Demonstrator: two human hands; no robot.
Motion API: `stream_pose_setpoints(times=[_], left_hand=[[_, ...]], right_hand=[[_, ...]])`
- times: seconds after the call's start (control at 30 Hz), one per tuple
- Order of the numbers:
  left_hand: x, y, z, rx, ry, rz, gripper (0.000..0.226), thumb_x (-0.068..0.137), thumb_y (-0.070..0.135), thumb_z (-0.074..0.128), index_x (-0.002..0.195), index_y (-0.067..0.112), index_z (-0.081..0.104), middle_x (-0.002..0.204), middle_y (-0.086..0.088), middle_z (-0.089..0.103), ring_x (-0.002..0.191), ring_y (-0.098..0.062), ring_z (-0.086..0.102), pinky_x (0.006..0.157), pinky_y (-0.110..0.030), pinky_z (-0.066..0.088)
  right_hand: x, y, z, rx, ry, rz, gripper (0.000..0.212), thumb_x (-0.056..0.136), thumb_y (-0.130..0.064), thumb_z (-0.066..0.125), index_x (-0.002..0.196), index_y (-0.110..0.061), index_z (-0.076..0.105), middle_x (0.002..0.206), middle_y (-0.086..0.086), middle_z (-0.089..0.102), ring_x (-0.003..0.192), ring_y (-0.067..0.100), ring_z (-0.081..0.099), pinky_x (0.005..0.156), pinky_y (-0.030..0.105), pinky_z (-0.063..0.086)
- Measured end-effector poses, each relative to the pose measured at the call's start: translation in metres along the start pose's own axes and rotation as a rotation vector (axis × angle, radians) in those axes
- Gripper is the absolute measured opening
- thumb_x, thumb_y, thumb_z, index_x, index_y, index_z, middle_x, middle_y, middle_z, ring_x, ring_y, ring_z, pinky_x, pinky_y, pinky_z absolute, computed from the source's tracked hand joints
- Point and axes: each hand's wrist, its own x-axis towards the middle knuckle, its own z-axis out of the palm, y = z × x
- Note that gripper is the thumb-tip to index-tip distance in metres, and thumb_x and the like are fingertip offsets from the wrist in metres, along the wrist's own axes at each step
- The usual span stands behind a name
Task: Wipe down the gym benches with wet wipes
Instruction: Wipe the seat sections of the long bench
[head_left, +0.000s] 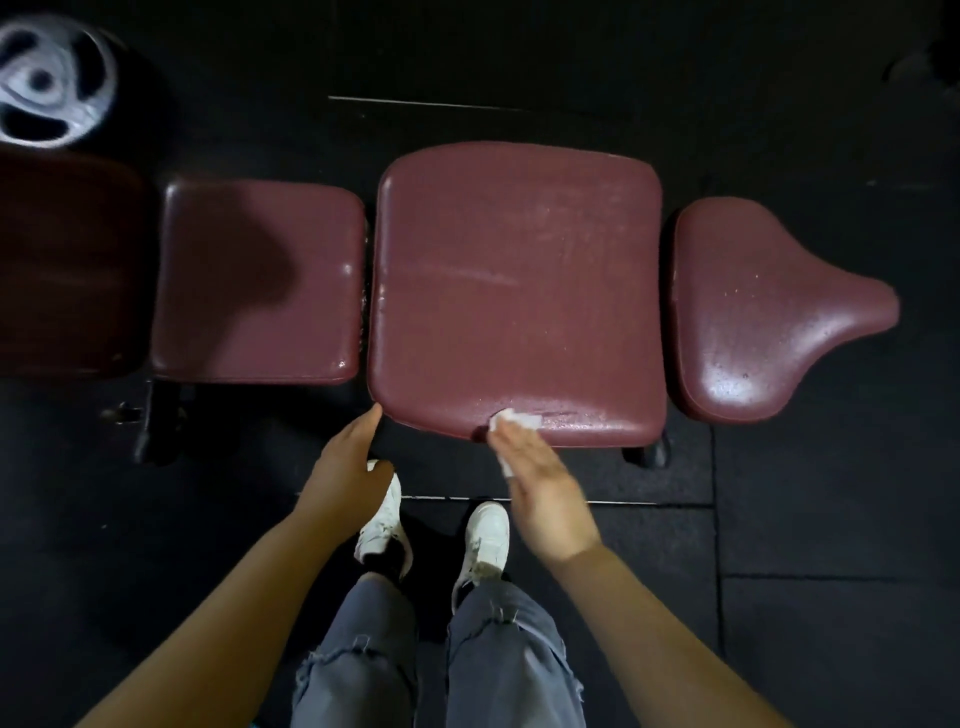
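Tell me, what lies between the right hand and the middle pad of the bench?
In the head view, a white wet wipe lies there: the right hand presses it against the near edge of the middle pad, so the palm itself is not on the vinyl.

White wet wipe mostly hidden beneath the right hand's grip; far left of it, grey metal weight plate blurred, cropped by frame edge.

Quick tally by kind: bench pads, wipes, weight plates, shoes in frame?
Maroon bench pads: 4 (far-left pad, small square pad, large middle pad, tapered pad)
White wet wipe: 1, under the right hand
Weight plate: 1
White shoes: 2
Total: 8
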Motion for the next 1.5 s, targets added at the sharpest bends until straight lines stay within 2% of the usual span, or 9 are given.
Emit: stream_pose_setpoints(times=[0.17, 0.3, 0.4, 0.8, 0.97, 1.17, 1.27, 1.37, 1.5], left_hand=[[0.004, 0.003, 0.000, -0.082, 0.067, -0.067, 0.063, 0.090, 0.002, 0.052, 0.150, 0.015, 0.037, 0.152, -0.004, 0.040, 0.139, -0.022, 0.038, 0.112, -0.031, 0.031], [0.012, -0.006, -0.009, 0.063, 0.156, 0.004, 0.065, 0.084, 0.002, 0.058, 0.146, 0.011, 0.043, 0.148, -0.009, 0.045, 0.138, -0.029, 0.038, 0.115, -0.044, 0.031], [0.018, -0.008, -0.022, 0.144, 0.240, 0.057, 0.060, 0.084, 0.010, 0.056, 0.143, 0.012, 0.047, 0.144, -0.008, 0.050, 0.136, -0.030, 0.039, 0.111, -0.046, 0.031], [0.058, -0.006, -0.048, 0.086, 0.323, 0.131, 0.057, 0.081, 0.003, 0.062, 0.135, 0.020, 0.053, 0.137, 0.005, 0.053, 0.135, -0.019, 0.038, 0.114, -0.043, 0.030], [0.074, 0.000, -0.046, 0.104, 0.298, 0.208, 0.060, 0.078, 0.001, 0.064, 0.133, 0.023, 0.054, 0.133, 0.008, 0.055, 0.130, -0.016, 0.041, 0.109, -0.038, 0.033], [0.094, 0.005, -0.048, 0.196, 0.235, 0.308, 0.059, 0.084, 0.015, 0.053, 0.143, 0.019, 0.047, 0.148, 0.007, 0.045, 0.146, -0.013, 0.023, 0.117, -0.038, 0.021], [0.102, 0.007, -0.057, 0.113, 0.270, 0.254, 0.060, 0.082, 0.023, 0.042, 0.142, 0.020, 0.048, 0.147, 0.009, 0.045, 0.146, -0.011, 0.021, 0.118, -0.036, 0.018], [0.105, 0.008, -0.063, 0.053, 0.314, 0.225, 0.060, 0.085, 0.007, 0.053, 0.143, 0.019, 0.045, 0.150, 0.006, 0.043, 0.147, -0.011, 0.018, 0.118, -0.033, 0.014], [0.106, 0.013, -0.059, 0.036, 0.307, 0.243, 0.061, 0.087, 0.002, 0.053, 0.144, 0.022, 0.044, 0.150, 0.011, 0.041, 0.144, 0.002, 0.012, 0.116, -0.023, 0.006]], right_hand=[[0.045, -0.037, 0.007, 0.038, -0.006, -0.154, 0.040, 0.081, 0.000, 0.059, 0.118, -0.012, 0.069, 0.122, 0.002, 0.068, 0.116, 0.020, 0.061, 0.105, 0.035, 0.043], [0.093, -0.059, 0.016, 0.049, 0.123, -0.089, 0.019, 0.087, -0.009, 0.061, 0.103, -0.012, 0.070, 0.105, 0.001, 0.065, 0.099, 0.020, 0.055, 0.087, 0.030, 0.046], [0.116, -0.066, 0.034, -0.009, -0.113, -0.171, 0.010, 0.089, -0.015, 0.060, 0.097, -0.011, 0.065, 0.098, 0.003, 0.055, 0.093, 0.022, 0.050, 0.079, 0.034, 0.047], [0.204, -0.050, 0.032, -0.374, -0.447, -1.081, 0.016, 0.086, -0.004, 0.053, 0.092, -0.009, 0.067, 0.079, 0.004, 0.060, 0.065, 0.022, 0.055, 0.061, 0.032, 0.043], [0.328, -0.051, 0.000, -0.486, -0.201, -0.776, 0.020, 0.078, -0.033, 0.061, 0.082, -0.014, 0.064, 0.075, 0.008, 0.062, 0.068, 0.030, 0.059, 0.060, 0.033, 0.045], [0.364, -0.061, -0.006, -0.528, 0.316, -0.215, 0.017, 0.077, -0.023, 0.060, 0.087, -0.009, 0.063, 0.079, 0.010, 0.063, 0.072, 0.034, 0.059, 0.062, 0.037, 0.044], [0.282, -0.056, 0.021, -0.378, 0.082, -0.378, 0.006, 0.083, -0.014, 0.068, 0.089, -0.011, 0.066, 0.076, 0.010, 0.062, 0.069, 0.032, 0.056, 0.063, 0.039, 0.041], [0.178, -0.044, 0.024, -0.324, -0.221, -0.652, 0.022, 0.085, -0.012, 0.068, 0.107, -0.008, 0.069, 0.085, 0.004, 0.056, 0.067, 0.022, 0.050, 0.064, 0.035, 0.038], [0.176, -0.036, 0.005, -0.378, -0.496, -0.988, 0.009, 0.087, -0.010, 0.061, 0.088, -0.018, 0.064, 0.079, -0.001, 0.061, 0.070, 0.021, 0.055, 0.066, 0.031, 0.038]])
